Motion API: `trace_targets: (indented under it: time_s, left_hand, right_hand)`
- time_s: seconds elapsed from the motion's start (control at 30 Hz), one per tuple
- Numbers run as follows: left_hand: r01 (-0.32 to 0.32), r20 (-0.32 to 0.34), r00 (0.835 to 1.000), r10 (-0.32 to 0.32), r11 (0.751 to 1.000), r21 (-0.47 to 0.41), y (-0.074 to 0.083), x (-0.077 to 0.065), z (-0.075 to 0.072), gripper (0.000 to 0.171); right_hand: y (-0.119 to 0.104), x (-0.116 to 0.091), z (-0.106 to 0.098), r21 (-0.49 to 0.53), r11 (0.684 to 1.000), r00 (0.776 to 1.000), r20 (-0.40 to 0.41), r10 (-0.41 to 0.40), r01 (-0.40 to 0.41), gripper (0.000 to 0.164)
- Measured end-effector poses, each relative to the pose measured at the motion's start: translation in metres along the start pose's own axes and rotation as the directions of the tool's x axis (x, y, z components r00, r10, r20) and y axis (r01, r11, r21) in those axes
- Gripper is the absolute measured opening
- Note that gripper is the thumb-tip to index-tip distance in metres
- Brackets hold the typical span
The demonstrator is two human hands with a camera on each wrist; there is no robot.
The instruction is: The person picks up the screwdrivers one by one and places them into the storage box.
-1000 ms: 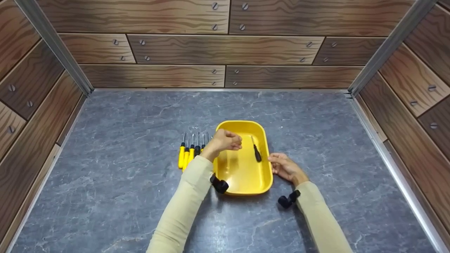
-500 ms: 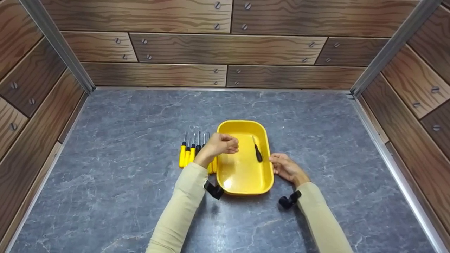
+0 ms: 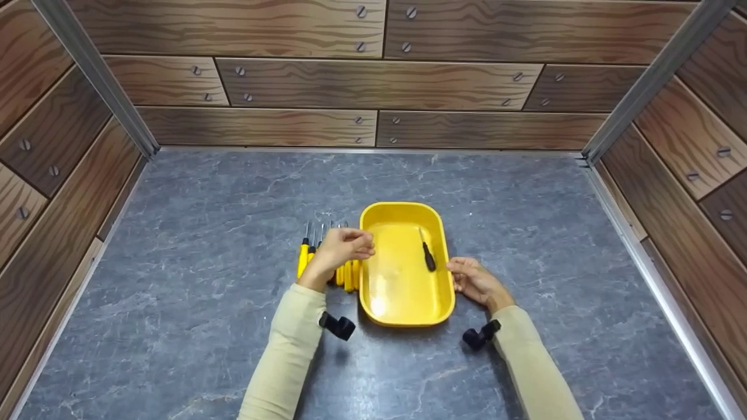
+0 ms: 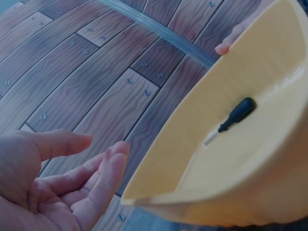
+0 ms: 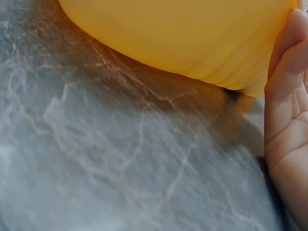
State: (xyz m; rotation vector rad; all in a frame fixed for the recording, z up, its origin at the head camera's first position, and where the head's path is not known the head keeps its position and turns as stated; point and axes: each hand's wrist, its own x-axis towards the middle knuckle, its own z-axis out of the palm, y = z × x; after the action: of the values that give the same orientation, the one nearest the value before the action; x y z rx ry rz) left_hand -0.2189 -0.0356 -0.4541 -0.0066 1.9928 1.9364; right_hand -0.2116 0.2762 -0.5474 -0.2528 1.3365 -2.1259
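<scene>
A yellow tray point(image 3: 402, 318) stands on the table, and one dark-handled screwdriver point(image 3: 429, 256) lies inside it near the right wall. My left hand point(image 3: 341, 251) hovers by the tray's left rim, above a row of screwdrivers point(image 3: 303, 256) with mostly yellow handles, partly hiding them. In the left wrist view nothing lies between the thumb and the relaxed fingers of that hand point(image 4: 72, 178). My right hand point(image 3: 475, 280) touches the outside of the tray's right wall with its fingertips. The right wrist view shows those fingers point(image 5: 286, 96) against the yellow side.
The grey marbled table point(image 3: 222, 233) surrounds the tray. Wood-patterned panels point(image 3: 373, 84) close off the back and both sides, with metal strips at the corners. A black camera mount point(image 3: 338, 325) sits on the left wrist, another mount point(image 3: 481, 334) on the right.
My left hand has drawn back leftward from over the tray's inside to its left rim, now covering part of the screwdriver row. The right hand, the tray and its screwdriver stay in place.
</scene>
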Motion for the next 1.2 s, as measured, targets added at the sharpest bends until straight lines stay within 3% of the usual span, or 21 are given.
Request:
trace_targets:
  time_s: [0.27,0.67,1.2]
  left_hand:
    - [-0.018,-0.069,0.997,0.014,0.998,-0.052,-0.009,-0.006,-0.014,0.030]
    - [-0.035,-0.107,0.994,0.025,0.996,-0.087,-0.024,-0.013,-0.041,0.034]
    - [0.008,-0.178,0.984,-0.019,0.998,-0.067,-0.031,-0.020,-0.065,0.034]
  right_hand:
    - [0.002,0.000,-0.001,-0.008,1.000,1.000,-0.007,0.001,-0.001,0.030]
    - [0.001,-0.001,-0.002,-0.008,1.000,1.000,-0.015,0.008,-0.009,0.030]
    - [0.000,-0.001,-0.003,0.010,1.000,1.000,0.010,0.028,-0.028,0.028]
